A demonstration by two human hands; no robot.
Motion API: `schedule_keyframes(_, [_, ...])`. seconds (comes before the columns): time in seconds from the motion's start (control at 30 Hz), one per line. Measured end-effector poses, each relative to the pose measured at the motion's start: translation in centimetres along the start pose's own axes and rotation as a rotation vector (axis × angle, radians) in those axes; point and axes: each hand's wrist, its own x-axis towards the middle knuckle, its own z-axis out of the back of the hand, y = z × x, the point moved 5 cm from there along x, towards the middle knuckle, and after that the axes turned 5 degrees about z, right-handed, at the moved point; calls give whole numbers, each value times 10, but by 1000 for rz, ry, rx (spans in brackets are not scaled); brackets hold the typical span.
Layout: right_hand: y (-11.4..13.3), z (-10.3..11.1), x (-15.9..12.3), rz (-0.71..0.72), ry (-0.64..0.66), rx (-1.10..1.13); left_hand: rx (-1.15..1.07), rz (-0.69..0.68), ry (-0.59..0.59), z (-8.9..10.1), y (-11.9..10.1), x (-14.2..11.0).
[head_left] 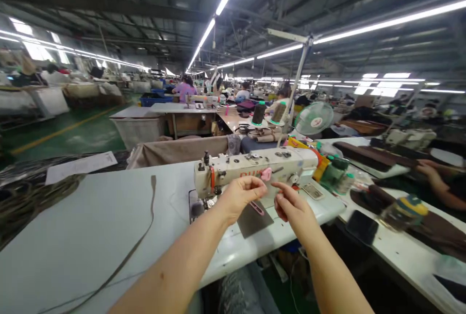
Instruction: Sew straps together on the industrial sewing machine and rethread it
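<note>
My left hand (243, 198) is raised in front of the sewing machine (255, 161), its thumb and fingertips pinched together. Whatever is between them, if anything, is too small to make out. Just to its right, my right hand (291, 203) points its index finger toward the left fingertips, with a small gap between the hands. Its other fingers curl loosely, and no held thing shows. Behind the fingertips, a pink piece (266, 174) sits on the machine's front. Below the hands lie a dark flat piece (253, 224) and a pink-handled tool (257, 208), partly covered by my left hand.
A narrow dark strap (136, 241) trails across the white table (91, 217). Bundled straps (32, 202) and a paper sheet (82, 167) lie at left. Thread cones (258, 114) and a fan (315, 119) stand behind. At right are a jar (404, 212) and a co-worker's arm (442, 185).
</note>
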Motion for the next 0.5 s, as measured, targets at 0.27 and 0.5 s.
schedule_keyframes(0.27, [9, -2, -12, -174, 66, 235, 74, 153, -48, 11, 22, -10])
schedule_keyframes(0.5, [23, -2, -13, -109, 91, 228, 177, 151, -14, 17, 25, -12])
